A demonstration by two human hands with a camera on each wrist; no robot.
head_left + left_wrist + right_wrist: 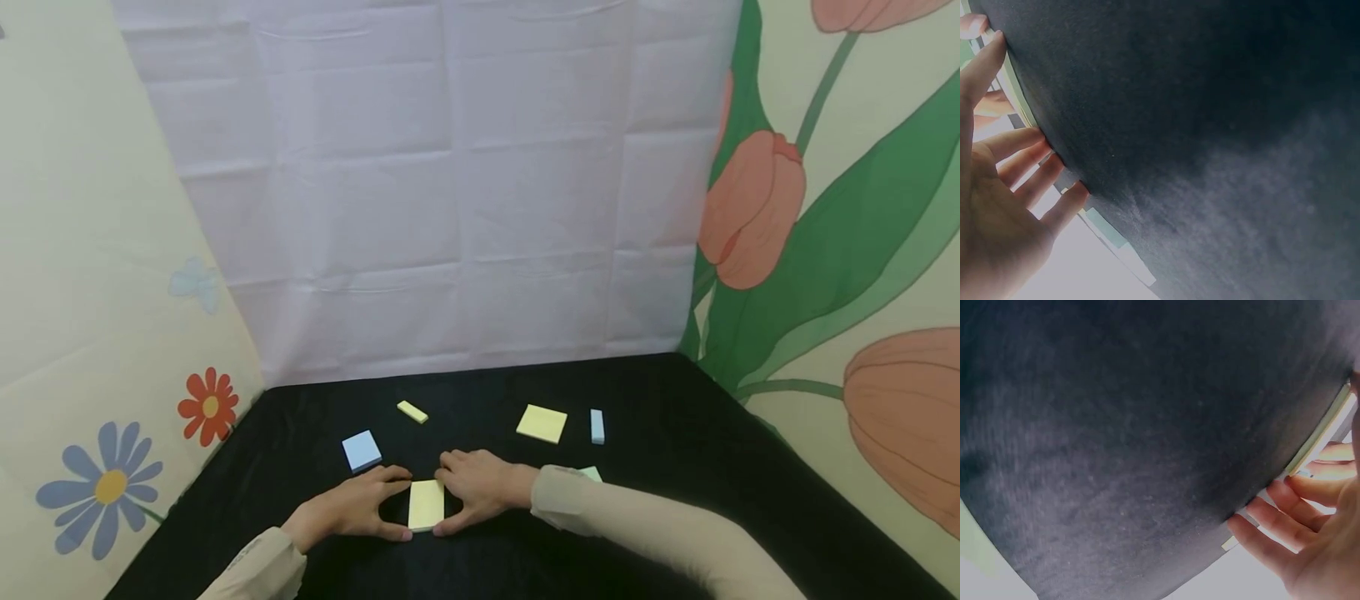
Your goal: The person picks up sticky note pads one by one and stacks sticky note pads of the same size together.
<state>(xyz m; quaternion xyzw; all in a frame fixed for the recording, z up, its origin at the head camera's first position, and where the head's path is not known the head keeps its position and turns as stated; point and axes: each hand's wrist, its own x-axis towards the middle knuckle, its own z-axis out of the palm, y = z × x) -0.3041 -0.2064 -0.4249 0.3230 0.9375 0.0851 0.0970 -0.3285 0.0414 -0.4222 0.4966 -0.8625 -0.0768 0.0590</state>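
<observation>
A pale yellow pad of sticky notes (427, 504) lies flat on the black cloth between both hands. My left hand (360, 504) is at its left side, thumb tip at the near corner and forefinger by the far corner. On the other side, my right hand (480, 485) mirrors it, its thumb touching the near right corner. Both wrist views show fairly straight, spread fingers with tips down on the cloth, beside the pad's edge (1017, 94). Just beyond the left hand sits a light blue square pad (362, 451).
Farther back lie a narrow yellow pad (412, 412), a larger yellow square pad (542, 423) and a narrow light blue pad (597, 427). A pale green pad (592, 473) is partly hidden behind the right sleeve (645, 521). A white cloth (450, 208) hangs behind the table.
</observation>
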